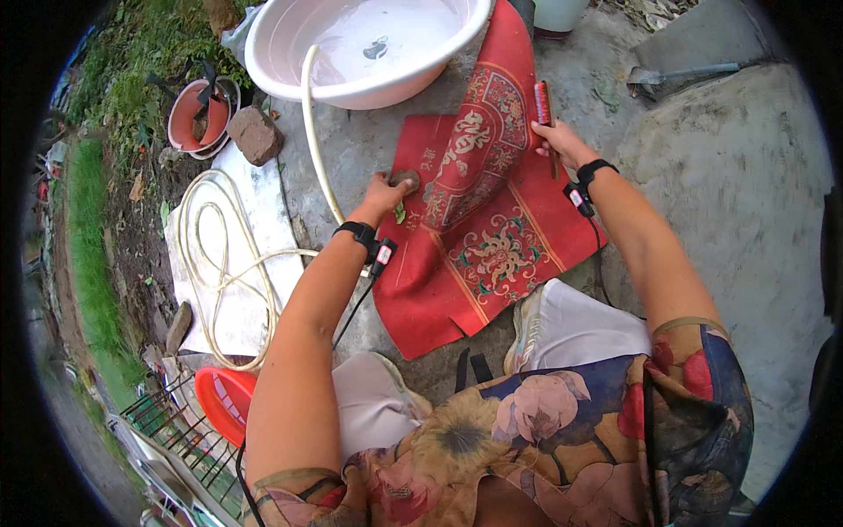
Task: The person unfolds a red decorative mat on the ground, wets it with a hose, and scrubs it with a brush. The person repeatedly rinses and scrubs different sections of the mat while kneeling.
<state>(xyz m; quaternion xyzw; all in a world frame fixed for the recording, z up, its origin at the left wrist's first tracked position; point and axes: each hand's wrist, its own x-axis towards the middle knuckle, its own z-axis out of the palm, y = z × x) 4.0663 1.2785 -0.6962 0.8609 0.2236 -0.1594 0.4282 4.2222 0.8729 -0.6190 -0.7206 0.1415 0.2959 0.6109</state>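
A red patterned mat (504, 253) lies on the concrete in front of me, its upper part raised in a fold. My left hand (385, 197) is at the mat's left edge, with its fingers on a small brown stone (404, 179). Near the hand lies a green leaf (400, 212). At the mat's right side, my right hand (560, 141) holds a scrubbing brush (543, 105) with red and white bristles, and its fingers also touch the mat's folded edge.
A large pink basin (369, 99) with water and a pale hose (316, 145) stands ahead. The hose coils over a white board (263, 197) at left, near a brick (255, 135). A red plastic basket (227, 405) and a wire rack (191, 428) are lower left.
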